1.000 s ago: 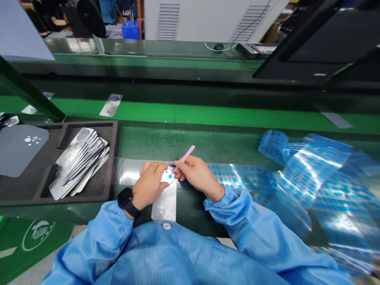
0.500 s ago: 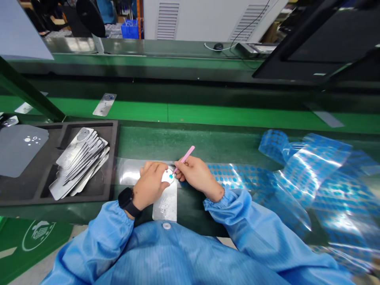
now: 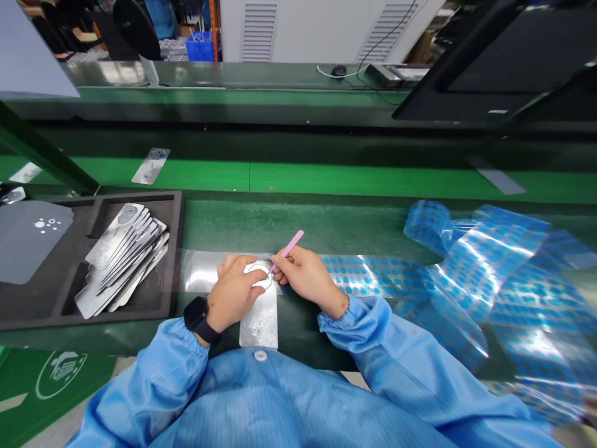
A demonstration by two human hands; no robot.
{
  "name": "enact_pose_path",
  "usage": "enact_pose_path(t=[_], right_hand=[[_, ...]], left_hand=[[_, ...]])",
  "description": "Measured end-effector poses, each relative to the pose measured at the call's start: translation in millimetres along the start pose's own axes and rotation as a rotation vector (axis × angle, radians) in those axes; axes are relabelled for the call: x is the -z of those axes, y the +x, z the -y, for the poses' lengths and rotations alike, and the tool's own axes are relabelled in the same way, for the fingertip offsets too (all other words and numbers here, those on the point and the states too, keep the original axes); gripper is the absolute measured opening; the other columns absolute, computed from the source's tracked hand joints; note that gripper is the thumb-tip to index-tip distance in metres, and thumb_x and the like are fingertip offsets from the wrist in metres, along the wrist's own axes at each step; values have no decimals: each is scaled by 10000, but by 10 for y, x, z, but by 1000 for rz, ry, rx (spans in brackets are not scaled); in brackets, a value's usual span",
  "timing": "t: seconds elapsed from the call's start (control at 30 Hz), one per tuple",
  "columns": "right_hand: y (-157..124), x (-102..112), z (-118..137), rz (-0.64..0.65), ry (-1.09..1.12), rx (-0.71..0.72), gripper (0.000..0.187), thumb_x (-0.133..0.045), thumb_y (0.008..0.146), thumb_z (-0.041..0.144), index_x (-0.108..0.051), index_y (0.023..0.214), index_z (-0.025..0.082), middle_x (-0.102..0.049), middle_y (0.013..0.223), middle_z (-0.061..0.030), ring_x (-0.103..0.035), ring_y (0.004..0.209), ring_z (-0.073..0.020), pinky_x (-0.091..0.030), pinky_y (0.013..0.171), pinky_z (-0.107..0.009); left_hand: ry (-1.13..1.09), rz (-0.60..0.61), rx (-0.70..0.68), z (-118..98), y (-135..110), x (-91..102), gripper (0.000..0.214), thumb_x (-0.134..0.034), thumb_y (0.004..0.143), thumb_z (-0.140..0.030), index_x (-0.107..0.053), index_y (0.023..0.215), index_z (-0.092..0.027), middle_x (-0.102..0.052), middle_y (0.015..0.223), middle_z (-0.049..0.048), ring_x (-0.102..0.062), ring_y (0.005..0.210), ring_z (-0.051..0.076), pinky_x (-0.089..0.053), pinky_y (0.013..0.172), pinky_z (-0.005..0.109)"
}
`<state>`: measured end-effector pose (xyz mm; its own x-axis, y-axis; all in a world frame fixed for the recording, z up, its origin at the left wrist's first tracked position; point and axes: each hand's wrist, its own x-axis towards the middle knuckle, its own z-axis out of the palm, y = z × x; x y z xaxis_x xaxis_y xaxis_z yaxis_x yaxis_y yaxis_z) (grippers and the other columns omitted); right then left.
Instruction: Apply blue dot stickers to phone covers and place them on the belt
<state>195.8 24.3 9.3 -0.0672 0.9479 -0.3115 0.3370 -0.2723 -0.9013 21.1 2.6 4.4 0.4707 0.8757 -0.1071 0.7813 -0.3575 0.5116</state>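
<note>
Your right hand [image 3: 308, 280] pinches slim pink tweezers [image 3: 290, 247] against a rounded white piece [image 3: 255, 269].
Your curled left hand [image 3: 233, 294] holds that piece at the top end of a long silver metal plate [image 3: 259, 322].

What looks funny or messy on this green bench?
The shiny film dotted with blue circles looks messiest: it lies in loose, twisted loops on the right of the green bench instead of flat. The metal plates in the black foam tray lean in a slanted stack, but nothing looks spilled.
</note>
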Motion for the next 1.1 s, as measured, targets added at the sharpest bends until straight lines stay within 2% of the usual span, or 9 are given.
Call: enact_pose_path(t=[0.43, 0.5, 0.57, 0.6, 0.67, 0.7, 0.8, 0.9, 1.1], right_hand=[[1, 39, -22, -33, -121, 27, 145, -564, 846, 288, -583, 737, 195, -669, 593, -25, -636, 513, -160, -511, 511, -260], [-34, 98, -22, -146, -183, 132, 124, -544, 846, 276, -578, 750, 205, -680, 654, -38, -649, 589, -176, -530, 579, -287], [-96, 151, -36, -242, -319, 376, 114, -502, 839, 213, -587, 764, 211, -691, 774, -63, -660, 744, -200, -536, 713, -326], [-135, 165, -51, -240, -398, 510, 137, -477, 828, 172, -601, 785, 211, -686, 835, -74, -653, 816, -207, -528, 772, -339], [-216, 153, -92, -121, -568, 690, 223, -444, 801, 104, -635, 867, 197, -664, 923, -91, -635, 884, -211, -516, 818, -344], [-254, 130, -115, -35, -666, 713, 257, -443, 797, 91, -650, 914, 187, -654, 943, -97, -633, 870, -208, -520, 800, -336], [-336, 36, -172, 114, -951, 639, 281, -478, 829, 116, -668, 1031, 163, -641, 989, -112, -633, 798, -199, -525, 721, -308], [-365, -23, -194, 140, -1075, 610, 285, -476, 866, 128, -670, 1072, 160, -651, 1015, -117, -639, 798, -200, -520, 700, -295], [-366, -45, -182, 143, -1052, 573, 295, -480, 871, 121, -657, 1103, 159, -650, 1063, -118, -646, 857, -207, -525, 746, -305]], left_hand=[[14, -38, 7, 2, -2, -19, 173, -652, 828, -234, -751, 960, -286, -567, 1246, 82, -431, 1188, 311, -410, 919, 507], [16, -25, 20, -15, 0, -7, 164, -644, 835, -234, -744, 957, -278, -567, 1248, 85, -434, 1193, 318, -410, 911, 511], [20, -9, 34, -31, 2, 4, 163, -642, 838, -234, -725, 973, -266, -563, 1258, 87, -437, 1199, 325, -409, 907, 515], [27, -5, 37, -38, 4, 8, 173, -646, 835, -233, -709, 995, -258, -561, 1263, 88, -438, 1199, 327, -409, 905, 514], [45, -8, 32, -45, 5, 12, 217, -651, 831, -223, -664, 1046, -246, -558, 1269, 91, -439, 1193, 324, -411, 897, 503], [54, -12, 27, -46, 5, 11, 233, -649, 831, -212, -642, 1062, -242, -556, 1270, 91, -438, 1189, 320, -412, 890, 495], [66, -10, 21, -41, 4, 0, 239, -632, 832, -181, -595, 1063, -229, -551, 1270, 92, -437, 1173, 312, -410, 864, 471], [57, -18, 19, -31, 5, -20, 258, -639, 820, -174, -558, 1058, -226, -543, 1261, 89, -433, 1162, 305, -399, 855, 461], [48, -52, 22, -24, 12, -36, 237, -646, 814, -176, -507, 1003, -207, -549, 1179, 90, -437, 1116, 293, -389, 839, 438]])
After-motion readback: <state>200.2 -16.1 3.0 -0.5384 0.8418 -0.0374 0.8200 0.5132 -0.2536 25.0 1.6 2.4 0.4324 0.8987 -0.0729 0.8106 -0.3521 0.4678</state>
